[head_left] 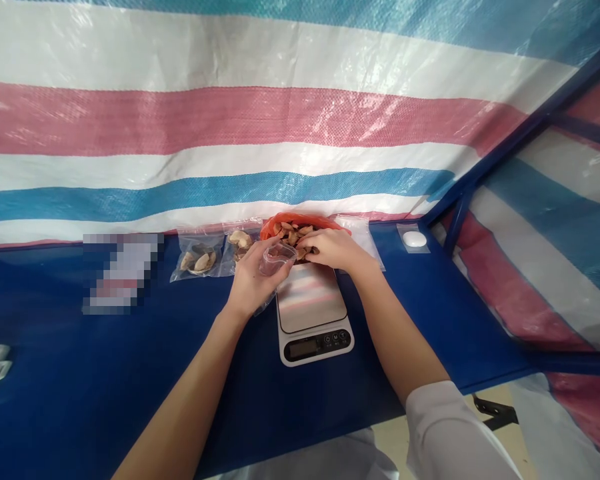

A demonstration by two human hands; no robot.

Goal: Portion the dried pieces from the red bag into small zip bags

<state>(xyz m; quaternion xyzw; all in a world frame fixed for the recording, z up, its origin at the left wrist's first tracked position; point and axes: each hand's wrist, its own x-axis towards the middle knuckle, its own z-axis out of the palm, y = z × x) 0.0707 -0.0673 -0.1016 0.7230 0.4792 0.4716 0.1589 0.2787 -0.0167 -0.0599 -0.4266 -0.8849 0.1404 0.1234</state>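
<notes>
My left hand (254,279) is closed around a clear plastic zip bag (279,256), whose mouth gapes toward the right. Beyond it lies a red plastic bag (300,219), open and full of dried brown pieces (291,233) that look like sliced dried mushrooms. The fingers of my right hand (334,249) are curled at the near edge of this pile, pinching brown pieces; its fingertips are partly hidden. Below both hands a white kitchen scale (316,351) with a shiny metal plate (311,300) rests on the table. Its display looks dark.
Two clear bags hold pale and brown dried pieces, a left bag (198,259) and a nearer one (240,241). White bags (364,239) lie at right, and a white round object (414,239) sits farther right on the blue table (150,360). Striped sheeting (230,120) hangs behind.
</notes>
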